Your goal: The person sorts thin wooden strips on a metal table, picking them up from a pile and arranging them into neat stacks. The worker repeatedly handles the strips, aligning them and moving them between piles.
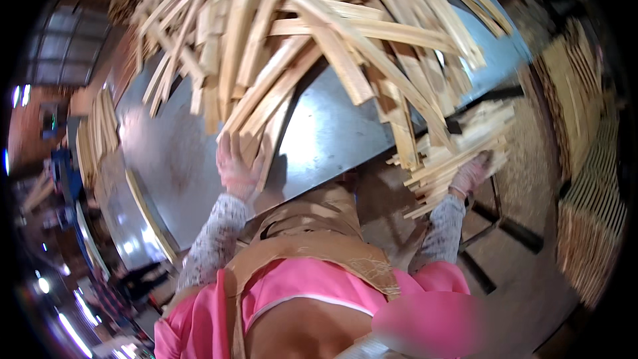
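Observation:
A large jumbled pile of pale wooden slats (345,20) lies across the metal table (166,179) in front of me. My left hand (239,166), in a light glove, grips the near ends of a few slats (282,86) that point toward me; its fingers wrap over them. Off the table's right edge is a neater stack of thin wooden slats (432,176), laid roughly side by side. My right hand (470,173), also gloved, lies on the right end of that stack with its fingers stretched over the wood.
Dark metal legs (498,226) stand below the right stack. Further right are tall bundles of slats (591,213). At the table's left side lie a single long slat (147,216) and a small bundle (98,136). Another person (109,292) is at the lower left.

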A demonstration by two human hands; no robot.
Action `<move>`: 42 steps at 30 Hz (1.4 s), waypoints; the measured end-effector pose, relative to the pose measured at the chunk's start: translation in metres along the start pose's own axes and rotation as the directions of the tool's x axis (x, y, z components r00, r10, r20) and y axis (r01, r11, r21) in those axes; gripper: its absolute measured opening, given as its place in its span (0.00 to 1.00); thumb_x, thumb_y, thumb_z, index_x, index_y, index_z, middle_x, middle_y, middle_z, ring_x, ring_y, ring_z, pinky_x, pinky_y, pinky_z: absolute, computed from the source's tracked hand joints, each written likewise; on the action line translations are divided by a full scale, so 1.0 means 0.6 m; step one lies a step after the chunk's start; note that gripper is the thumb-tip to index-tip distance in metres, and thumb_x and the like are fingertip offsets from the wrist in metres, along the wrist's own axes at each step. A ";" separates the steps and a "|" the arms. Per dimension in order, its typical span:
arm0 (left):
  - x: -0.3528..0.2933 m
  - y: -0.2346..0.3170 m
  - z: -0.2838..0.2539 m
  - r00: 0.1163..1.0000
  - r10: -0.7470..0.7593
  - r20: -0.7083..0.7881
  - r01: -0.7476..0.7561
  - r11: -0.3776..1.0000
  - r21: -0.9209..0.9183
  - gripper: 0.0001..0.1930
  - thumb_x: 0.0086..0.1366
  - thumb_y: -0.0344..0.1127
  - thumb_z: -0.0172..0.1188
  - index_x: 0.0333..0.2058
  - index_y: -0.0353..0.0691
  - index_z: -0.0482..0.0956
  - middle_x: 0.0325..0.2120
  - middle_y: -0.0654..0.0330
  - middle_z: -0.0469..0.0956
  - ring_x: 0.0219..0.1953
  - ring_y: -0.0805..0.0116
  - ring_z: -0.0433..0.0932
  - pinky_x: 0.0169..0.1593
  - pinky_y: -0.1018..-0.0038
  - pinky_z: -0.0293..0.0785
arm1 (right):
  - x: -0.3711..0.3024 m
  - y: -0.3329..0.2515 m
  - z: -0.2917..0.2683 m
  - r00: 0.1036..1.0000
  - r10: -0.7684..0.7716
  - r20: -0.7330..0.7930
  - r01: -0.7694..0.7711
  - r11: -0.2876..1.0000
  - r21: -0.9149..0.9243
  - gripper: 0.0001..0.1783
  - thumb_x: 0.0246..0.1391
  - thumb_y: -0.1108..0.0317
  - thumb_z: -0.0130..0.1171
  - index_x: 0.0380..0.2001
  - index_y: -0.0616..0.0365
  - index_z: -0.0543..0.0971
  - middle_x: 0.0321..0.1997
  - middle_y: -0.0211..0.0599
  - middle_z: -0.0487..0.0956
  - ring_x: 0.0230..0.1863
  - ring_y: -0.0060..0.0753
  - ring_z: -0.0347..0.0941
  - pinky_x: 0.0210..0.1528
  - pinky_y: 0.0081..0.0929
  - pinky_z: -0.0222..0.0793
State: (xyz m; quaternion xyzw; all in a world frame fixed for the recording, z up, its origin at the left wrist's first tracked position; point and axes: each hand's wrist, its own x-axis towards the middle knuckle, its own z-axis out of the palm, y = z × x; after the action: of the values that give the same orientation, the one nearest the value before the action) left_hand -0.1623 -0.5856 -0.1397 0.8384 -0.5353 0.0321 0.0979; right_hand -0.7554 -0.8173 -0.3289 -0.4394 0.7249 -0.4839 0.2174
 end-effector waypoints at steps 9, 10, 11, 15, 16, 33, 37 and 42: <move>0.136 0.000 -0.024 0.919 -0.178 0.350 0.154 0.983 0.095 0.59 0.50 0.64 0.79 0.76 0.48 0.60 0.74 0.44 0.60 0.72 0.41 0.66 0.74 0.52 0.64 | -0.059 -0.606 0.240 0.524 -0.229 0.821 0.739 0.602 -0.303 0.42 0.59 0.51 0.67 0.74 0.54 0.69 0.62 0.58 0.81 0.64 0.62 0.76 0.68 0.53 0.71; 0.136 -0.013 -0.029 0.908 -0.180 0.378 0.166 0.984 0.071 0.58 0.50 0.65 0.79 0.75 0.49 0.62 0.72 0.45 0.62 0.70 0.41 0.69 0.71 0.53 0.69 | -0.061 -0.615 0.249 0.529 -0.175 0.830 0.702 0.641 -0.312 0.42 0.60 0.51 0.66 0.74 0.53 0.68 0.63 0.58 0.81 0.64 0.62 0.76 0.68 0.52 0.70; 0.123 -0.018 -0.024 0.927 -0.211 0.310 0.184 0.976 0.116 0.54 0.51 0.61 0.79 0.72 0.50 0.64 0.67 0.48 0.67 0.64 0.44 0.76 0.64 0.54 0.77 | -0.063 -0.627 0.254 0.533 -0.120 0.838 0.661 0.677 -0.323 0.42 0.61 0.50 0.65 0.75 0.52 0.68 0.65 0.57 0.80 0.65 0.62 0.76 0.68 0.51 0.70; 0.096 -0.019 -0.051 0.806 -0.298 0.511 0.260 0.954 0.147 0.44 0.55 0.53 0.76 0.68 0.49 0.67 0.60 0.52 0.74 0.61 0.48 0.77 0.62 0.54 0.77 | -0.082 -0.668 0.279 0.592 -0.190 0.783 0.551 0.805 -0.220 0.48 0.63 0.45 0.61 0.80 0.52 0.60 0.71 0.63 0.75 0.70 0.63 0.74 0.71 0.48 0.68; 0.074 -0.031 -0.050 0.817 -0.304 0.491 0.270 0.953 0.140 0.44 0.55 0.53 0.76 0.67 0.48 0.67 0.59 0.52 0.75 0.61 0.48 0.77 0.62 0.54 0.76 | -0.093 -0.693 0.289 0.588 -0.225 0.777 0.544 0.821 -0.174 0.49 0.63 0.44 0.61 0.81 0.53 0.58 0.72 0.64 0.73 0.71 0.63 0.73 0.72 0.47 0.68; -0.426 -0.522 -0.154 0.772 -0.402 0.493 0.631 0.381 -0.676 0.40 0.56 0.45 0.72 0.65 0.31 0.72 0.55 0.48 0.78 0.59 0.50 0.77 0.66 0.59 0.73 | -0.504 -0.760 0.371 0.374 -0.307 0.875 0.864 0.459 -0.208 0.44 0.59 0.51 0.68 0.73 0.59 0.68 0.58 0.61 0.81 0.61 0.62 0.79 0.63 0.49 0.76; -0.366 -0.576 -0.137 0.665 0.160 0.729 0.419 -0.888 -0.187 0.36 0.72 0.56 0.51 0.65 0.28 0.71 0.49 0.42 0.82 0.47 0.45 0.83 0.57 0.50 0.81 | -0.759 -0.767 0.449 0.100 -0.230 0.968 0.621 0.775 0.120 0.46 0.59 0.50 0.68 0.74 0.64 0.69 0.66 0.60 0.80 0.64 0.45 0.80 0.66 0.36 0.74; -0.311 -0.600 -0.077 0.707 0.011 0.707 0.326 -0.892 -0.312 0.33 0.77 0.48 0.46 0.69 0.26 0.66 0.55 0.34 0.81 0.54 0.40 0.85 0.62 0.44 0.81 | -1.071 -0.829 0.562 -0.184 0.248 0.951 -0.089 0.960 -0.267 0.19 0.66 0.54 0.62 0.45 0.61 0.81 0.30 0.34 0.83 0.24 0.25 0.75 0.28 0.24 0.72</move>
State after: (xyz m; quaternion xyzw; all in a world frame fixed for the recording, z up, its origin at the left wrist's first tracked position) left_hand 0.0863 -0.2633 -0.1709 0.2915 0.1593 -0.5893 0.7365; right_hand 0.0406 -0.5173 -0.1028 -0.5620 0.3801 0.0919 0.7289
